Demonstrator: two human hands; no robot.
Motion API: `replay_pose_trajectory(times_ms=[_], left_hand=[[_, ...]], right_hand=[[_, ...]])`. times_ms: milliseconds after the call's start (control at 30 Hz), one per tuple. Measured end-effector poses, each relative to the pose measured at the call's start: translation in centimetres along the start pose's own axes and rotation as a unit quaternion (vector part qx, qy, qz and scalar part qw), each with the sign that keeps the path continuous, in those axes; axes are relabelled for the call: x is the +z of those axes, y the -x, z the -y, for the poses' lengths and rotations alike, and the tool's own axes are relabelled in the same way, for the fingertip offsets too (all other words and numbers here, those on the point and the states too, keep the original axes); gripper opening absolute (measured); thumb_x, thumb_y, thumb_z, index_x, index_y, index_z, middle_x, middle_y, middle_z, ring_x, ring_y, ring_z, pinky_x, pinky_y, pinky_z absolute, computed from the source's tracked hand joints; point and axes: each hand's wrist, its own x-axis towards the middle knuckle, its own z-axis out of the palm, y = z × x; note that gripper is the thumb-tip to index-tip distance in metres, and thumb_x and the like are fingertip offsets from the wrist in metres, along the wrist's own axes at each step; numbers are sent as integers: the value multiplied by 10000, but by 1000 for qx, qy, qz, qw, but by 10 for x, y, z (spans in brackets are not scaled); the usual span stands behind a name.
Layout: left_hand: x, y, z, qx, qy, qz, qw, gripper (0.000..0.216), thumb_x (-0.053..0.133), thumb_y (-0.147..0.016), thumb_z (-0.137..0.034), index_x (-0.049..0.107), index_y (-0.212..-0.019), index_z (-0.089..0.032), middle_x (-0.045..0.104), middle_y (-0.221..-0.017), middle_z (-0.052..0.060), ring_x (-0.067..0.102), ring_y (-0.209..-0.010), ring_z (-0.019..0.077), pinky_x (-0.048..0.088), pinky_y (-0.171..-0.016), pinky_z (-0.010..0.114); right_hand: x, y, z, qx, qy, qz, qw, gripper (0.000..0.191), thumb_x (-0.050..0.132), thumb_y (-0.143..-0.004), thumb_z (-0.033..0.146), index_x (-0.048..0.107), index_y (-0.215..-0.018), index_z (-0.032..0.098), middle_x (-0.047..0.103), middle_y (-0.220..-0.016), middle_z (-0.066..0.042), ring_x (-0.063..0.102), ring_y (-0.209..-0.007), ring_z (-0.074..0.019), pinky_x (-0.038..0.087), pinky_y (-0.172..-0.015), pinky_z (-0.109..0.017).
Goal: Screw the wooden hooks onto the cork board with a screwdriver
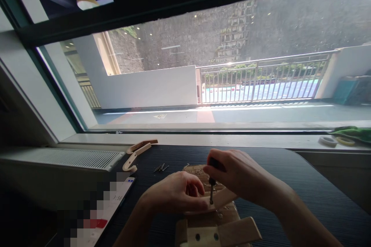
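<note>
Evidently partway along, we judge. Screwdriver (212, 181) stands near upright, tip down on the middle wooden hook (224, 197), at what looks like a screw head. Our right hand (232, 166) is closed round the dark handle from above. Left hand (176, 192) lower: thumb laid along that hook close to the tip, fingers curled; whether it pinches the wood or only presses, we cannot tell. The hook lies across a wooden board (228, 214), one end running under our right hand; the board sits toward the middle of the desk (304, 173), short of the far edge.

Closer to us, a near wooden hook (237, 231) lies across the same board. We note two dark round spots in its face, holes or sunk screw heads, too dim to say, so we cannot count it as fastened. Droplets or shavings on the board, unclear which.

Unfitted, by our reading: two loose wooden hooks (139, 152) at the desk's far left corner. Apparently unused too: a few screws (161, 168) in a small heap, between that corner and the board. Touchscreen device (117, 200) along the left edge.
</note>
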Motion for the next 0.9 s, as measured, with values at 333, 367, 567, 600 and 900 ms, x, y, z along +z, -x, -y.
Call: replay_pose_trajectory(times_ms=[333, 367, 567, 600, 900], left_hand=[[15, -8, -8, 56, 86, -58, 993, 249, 541, -784, -306, 674, -913, -140, 628, -816, 18, 527, -709, 124, 391, -618, 213], [17, -9, -8, 65, 101, -59, 991, 244, 522, -791, -287, 672, -905, -132, 622, -813, 19, 519, -703, 121, 387, -616, 214], [23, -13, -5, 53, 111, -39, 992, 245, 519, -790, -295, 664, -879, -119, 588, -765, 19, 485, -664, 116, 373, -580, 214], [23, -13, -5, 52, 114, -36, 991, 247, 526, -789, -305, 662, -882, -122, 583, -765, 17, 480, -659, 114, 371, -574, 211], [25, -13, -4, 56, 119, -29, 991, 233, 552, -779, -317, 662, -858, -128, 578, -757, 9, 464, -648, 103, 354, -547, 196]], right_hand=[[-1, -1, 1, -2, -8, 4, 1000, 240, 497, -851, 397, 541, -702, 214, 466, -538, 54, 299, -491, -78, 166, -474, -232], [-1, -1, 1, -3, -8, 3, 1000, 240, 497, -851, 396, 542, -702, 214, 467, -538, 54, 303, -493, -78, 166, -475, -233], [0, -1, 1, -3, 0, -2, 1000, 231, 505, -844, 382, 535, -690, 213, 462, -530, 58, 306, -490, -75, 166, -480, -238], [0, -1, 2, -4, 1, -2, 1000, 233, 502, -845, 379, 534, -685, 212, 462, -527, 58, 307, -489, -75, 165, -480, -239], [0, 0, 3, -9, -6, -7, 1000, 237, 502, -847, 389, 559, -701, 212, 489, -535, 50, 310, -488, -78, 170, -480, -240]])
